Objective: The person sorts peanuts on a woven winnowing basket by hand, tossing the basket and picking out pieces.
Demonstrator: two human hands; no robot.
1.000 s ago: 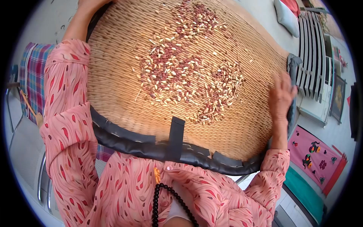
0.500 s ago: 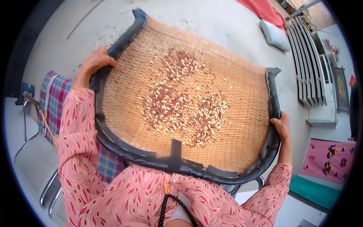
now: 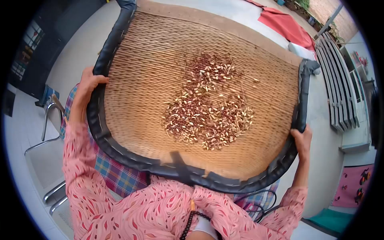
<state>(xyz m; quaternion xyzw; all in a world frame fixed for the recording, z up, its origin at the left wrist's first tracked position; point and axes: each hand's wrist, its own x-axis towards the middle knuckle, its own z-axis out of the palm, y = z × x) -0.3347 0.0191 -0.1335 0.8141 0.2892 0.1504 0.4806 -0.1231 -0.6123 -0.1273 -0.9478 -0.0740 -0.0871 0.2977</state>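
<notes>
A wide woven winnowing basket [image 3: 136,100] with a black padded rim is held out in front of my body. On its weave lies a loose heap of small dark red bits and pale elongated seeds [image 3: 208,112], which I cannot name exactly. My left hand [image 3: 89,85] grips the rim at the left side, thumb over the inner edge and fingers hidden behind. Lower on the right side, my right hand [image 3: 303,141] clasps the rim the same way. The near rim, with a black tape strip [image 3: 181,165], is close to my waist.
Metal chairs [image 3: 44,164] stand at the left, beside a plaid cloth [image 3: 120,170]. A red cloth [image 3: 286,28] lies at the far right. Stacked grey panels [image 3: 336,84] lean near a white cabinet [image 3: 356,136]. A pink cloth [image 3: 354,186] hangs lower right.
The basket's far edge has come up higher in view, and the heap lies closer together and further right. Both hands keep their hold on the rim. The view has shifted too.
</notes>
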